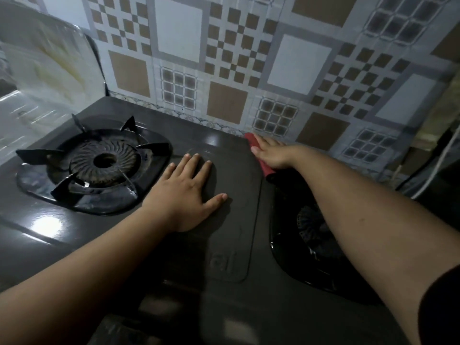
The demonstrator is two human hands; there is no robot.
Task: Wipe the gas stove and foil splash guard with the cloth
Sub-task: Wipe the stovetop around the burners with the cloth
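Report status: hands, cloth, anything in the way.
Left hand flat on stove, empty. Right hand pressing red cloth at stove's back edge. Right forearm crosses right burner; path clear.

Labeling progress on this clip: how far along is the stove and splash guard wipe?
Done: cannot tell; the stove top shows glare, not proof of wiping. In hand: right hand presses the red cloth at the stove's back edge; left hand lies flat between burners. Left: nothing shows the foil splash guard wiped yet.

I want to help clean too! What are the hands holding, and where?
The right hand presses the red cloth flat under its palm at the stove's back edge. The left hand lies flat, empty.
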